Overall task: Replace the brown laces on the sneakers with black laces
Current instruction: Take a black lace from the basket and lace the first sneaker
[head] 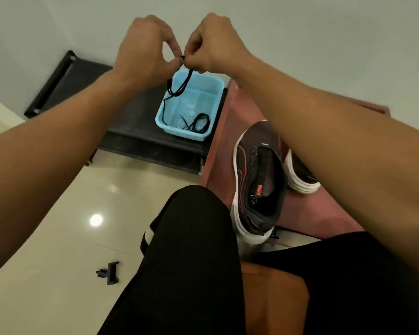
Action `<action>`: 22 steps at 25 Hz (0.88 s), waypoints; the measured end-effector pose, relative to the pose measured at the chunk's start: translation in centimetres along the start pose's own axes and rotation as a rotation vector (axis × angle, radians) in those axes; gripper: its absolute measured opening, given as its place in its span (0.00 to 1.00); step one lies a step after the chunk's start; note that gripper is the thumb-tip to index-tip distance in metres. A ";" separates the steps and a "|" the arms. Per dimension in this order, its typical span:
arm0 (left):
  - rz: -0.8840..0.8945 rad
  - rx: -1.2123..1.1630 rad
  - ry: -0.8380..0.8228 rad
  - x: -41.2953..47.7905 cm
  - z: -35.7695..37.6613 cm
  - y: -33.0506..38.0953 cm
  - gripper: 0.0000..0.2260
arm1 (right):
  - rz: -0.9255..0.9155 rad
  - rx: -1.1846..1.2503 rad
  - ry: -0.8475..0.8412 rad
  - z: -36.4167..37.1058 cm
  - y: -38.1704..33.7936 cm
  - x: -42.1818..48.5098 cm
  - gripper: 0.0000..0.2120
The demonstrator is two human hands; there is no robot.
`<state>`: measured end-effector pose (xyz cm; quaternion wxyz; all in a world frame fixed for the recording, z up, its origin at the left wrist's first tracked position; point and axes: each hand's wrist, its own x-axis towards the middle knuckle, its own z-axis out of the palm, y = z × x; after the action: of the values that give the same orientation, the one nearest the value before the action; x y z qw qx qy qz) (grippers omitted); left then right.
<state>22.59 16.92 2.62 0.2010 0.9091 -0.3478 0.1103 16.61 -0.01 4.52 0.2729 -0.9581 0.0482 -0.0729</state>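
My left hand (pixel 146 48) and my right hand (pixel 214 44) are raised together above a light blue basket (pixel 217 87). Both pinch the top of a black lace (pixel 177 87) between fingertips, and its strands hang down into the basket. A second black lace (pixel 197 124) lies coiled in the basket's near corner. Two dark sneakers with white soles and orange trim sit on a reddish table: one (pixel 259 182) lies fully in view with no lace in it, the other (pixel 300 175) is mostly hidden behind my right forearm.
The basket stands on a black bench (pixel 136 131) against a white wall. The reddish table (pixel 307 211) is to its right. My legs in black trousers (pixel 191 262) fill the foreground. A small black clip (pixel 110 272) lies on the glossy tiled floor.
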 end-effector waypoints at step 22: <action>0.095 -0.765 -0.129 -8.3 -6.7 24.6 0.06 | 0.006 0.076 0.343 -23.9 -2.9 -21.1 0.03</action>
<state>-0.58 8.09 12.90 0.4979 0.7563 -0.4177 -0.0757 -8.02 -7.11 23.75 0.2969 -0.9204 0.0941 -0.2362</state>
